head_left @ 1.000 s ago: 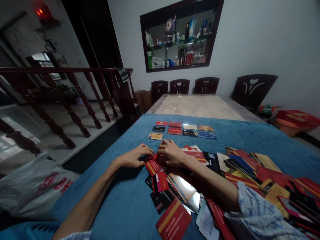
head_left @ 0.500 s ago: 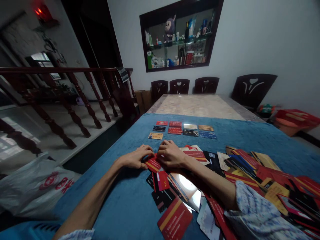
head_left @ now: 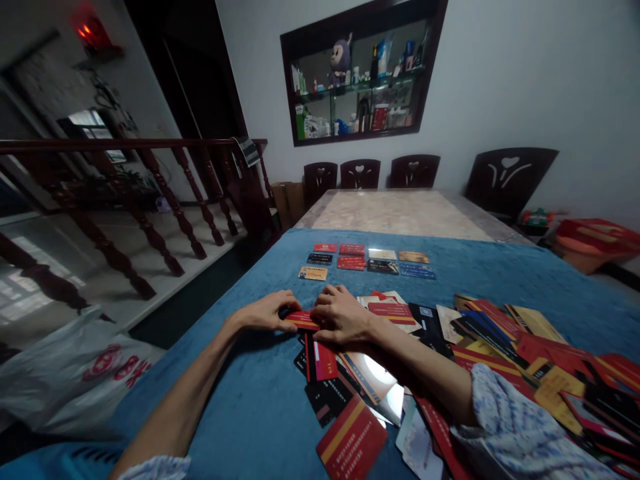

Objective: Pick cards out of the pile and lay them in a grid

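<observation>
My left hand (head_left: pixel 265 312) and my right hand (head_left: pixel 340 313) meet over a red card (head_left: pixel 301 319) on the blue cloth (head_left: pixel 240 393), each pinching one end of it. The card lies nearly flat, tilted edge-on to me. Just below it sit another red card (head_left: pixel 323 360) and black cards. A big loose heap of cards (head_left: pixel 500 347) spreads from my right forearm toward the right edge. Further out, two short rows of laid-out cards (head_left: pixel 367 260) lie face up on the cloth.
Beyond the cloth is the bare marble tabletop (head_left: pixel 395 213) with dark chairs (head_left: pixel 360 173) around it. A wooden railing (head_left: pixel 150 193) runs along the left. A white plastic bag (head_left: pixel 75 373) lies at the left edge. A wall cabinet (head_left: pixel 357 73) holds bottles.
The red card between my hands has turned from angled and face-up to nearly flat and horizontal. Both hands shifted slightly while staying closed on it.
</observation>
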A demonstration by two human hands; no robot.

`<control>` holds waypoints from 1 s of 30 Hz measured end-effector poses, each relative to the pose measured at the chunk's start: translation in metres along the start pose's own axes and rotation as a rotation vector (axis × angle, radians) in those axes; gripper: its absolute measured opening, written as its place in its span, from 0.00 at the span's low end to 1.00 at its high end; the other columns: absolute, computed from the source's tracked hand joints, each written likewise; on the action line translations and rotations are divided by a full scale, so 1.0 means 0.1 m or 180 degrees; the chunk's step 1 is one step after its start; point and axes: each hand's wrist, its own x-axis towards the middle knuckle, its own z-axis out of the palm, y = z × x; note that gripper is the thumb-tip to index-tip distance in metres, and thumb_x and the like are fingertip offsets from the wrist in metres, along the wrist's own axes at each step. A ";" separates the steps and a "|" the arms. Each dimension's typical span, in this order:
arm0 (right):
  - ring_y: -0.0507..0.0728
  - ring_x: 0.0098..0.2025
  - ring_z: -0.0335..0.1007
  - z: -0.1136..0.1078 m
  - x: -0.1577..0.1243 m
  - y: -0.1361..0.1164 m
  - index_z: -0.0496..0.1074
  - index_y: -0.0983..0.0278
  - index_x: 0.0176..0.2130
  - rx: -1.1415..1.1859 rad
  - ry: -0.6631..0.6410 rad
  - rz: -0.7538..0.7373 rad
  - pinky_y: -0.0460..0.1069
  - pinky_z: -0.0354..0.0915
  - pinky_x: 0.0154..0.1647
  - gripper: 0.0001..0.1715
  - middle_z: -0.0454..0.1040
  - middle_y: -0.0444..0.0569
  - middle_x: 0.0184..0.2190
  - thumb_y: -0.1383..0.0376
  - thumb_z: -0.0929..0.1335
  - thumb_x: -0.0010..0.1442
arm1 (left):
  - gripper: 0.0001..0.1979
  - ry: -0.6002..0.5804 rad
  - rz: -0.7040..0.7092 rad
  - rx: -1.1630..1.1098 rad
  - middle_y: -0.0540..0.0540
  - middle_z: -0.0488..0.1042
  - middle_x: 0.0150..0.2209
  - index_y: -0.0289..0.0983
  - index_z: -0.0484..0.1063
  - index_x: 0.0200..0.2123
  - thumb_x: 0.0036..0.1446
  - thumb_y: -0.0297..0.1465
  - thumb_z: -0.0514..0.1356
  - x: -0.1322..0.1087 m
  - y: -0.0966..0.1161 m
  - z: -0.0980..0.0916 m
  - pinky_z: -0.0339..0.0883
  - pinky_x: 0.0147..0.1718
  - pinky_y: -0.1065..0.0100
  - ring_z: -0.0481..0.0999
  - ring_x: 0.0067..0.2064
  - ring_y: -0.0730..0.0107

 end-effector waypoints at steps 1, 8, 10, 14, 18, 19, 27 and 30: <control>0.61 0.46 0.60 0.00 0.00 -0.01 0.76 0.63 0.39 -0.0006 0.0014 -0.0002 0.54 0.51 0.43 0.19 0.75 0.51 0.39 0.50 0.69 0.58 | 0.20 0.0002 0.0007 -0.0081 0.47 0.71 0.41 0.38 0.75 0.45 0.52 0.42 0.64 0.00 -0.01 -0.01 0.63 0.44 0.67 0.70 0.43 0.65; 0.59 0.45 0.62 0.06 0.03 0.01 0.77 0.62 0.42 0.0036 0.0277 0.0144 0.54 0.51 0.44 0.11 0.77 0.51 0.36 0.65 0.65 0.63 | 0.16 0.0082 -0.0122 -0.0714 0.47 0.76 0.36 0.36 0.78 0.39 0.55 0.42 0.62 -0.02 -0.17 -0.03 0.63 0.38 0.70 0.72 0.37 0.68; 0.59 0.44 0.63 0.09 0.04 0.04 0.76 0.63 0.39 0.0036 0.0355 0.0256 0.54 0.51 0.44 0.11 0.77 0.51 0.34 0.65 0.64 0.65 | 0.15 0.0174 -0.0123 -0.0788 0.47 0.76 0.34 0.34 0.78 0.38 0.55 0.40 0.61 -0.01 -0.21 -0.03 0.63 0.37 0.69 0.71 0.36 0.68; 0.58 0.44 0.64 0.15 0.05 0.07 0.75 0.64 0.36 0.0042 0.0405 0.0475 0.53 0.52 0.44 0.10 0.77 0.51 0.34 0.67 0.64 0.65 | 0.12 0.0301 -0.0157 -0.0952 0.47 0.75 0.34 0.34 0.77 0.35 0.54 0.36 0.60 0.00 -0.26 -0.02 0.62 0.37 0.70 0.71 0.36 0.68; 0.59 0.45 0.65 0.16 0.05 0.07 0.74 0.64 0.46 0.0136 0.0472 0.0703 0.53 0.53 0.45 0.12 0.79 0.52 0.39 0.69 0.63 0.65 | 0.10 0.0332 -0.0357 -0.1046 0.49 0.73 0.30 0.33 0.76 0.33 0.52 0.33 0.58 0.01 -0.23 0.00 0.61 0.34 0.71 0.69 0.33 0.71; 0.59 0.45 0.65 0.16 0.05 0.06 0.73 0.63 0.48 0.0145 0.0486 0.0743 0.53 0.54 0.45 0.14 0.79 0.52 0.40 0.69 0.63 0.65 | 0.10 0.0343 -0.0398 -0.1043 0.50 0.72 0.30 0.33 0.76 0.33 0.52 0.33 0.58 0.01 -0.22 0.00 0.61 0.33 0.71 0.68 0.32 0.71; 0.61 0.47 0.66 0.16 0.04 0.07 0.67 0.61 0.58 -0.0038 0.0417 0.0930 0.54 0.56 0.46 0.23 0.79 0.53 0.45 0.69 0.65 0.64 | 0.19 0.0757 -0.0261 -0.1133 0.46 0.77 0.39 0.35 0.72 0.47 0.50 0.27 0.57 0.05 -0.18 0.05 0.66 0.41 0.67 0.73 0.39 0.67; 0.61 0.47 0.67 0.17 0.05 0.07 0.66 0.61 0.59 -0.0131 0.0384 0.0966 0.54 0.56 0.46 0.24 0.79 0.52 0.44 0.68 0.66 0.64 | 0.18 0.0882 -0.0205 -0.1190 0.49 0.76 0.34 0.35 0.68 0.48 0.52 0.28 0.58 0.07 -0.21 0.09 0.66 0.38 0.68 0.73 0.35 0.70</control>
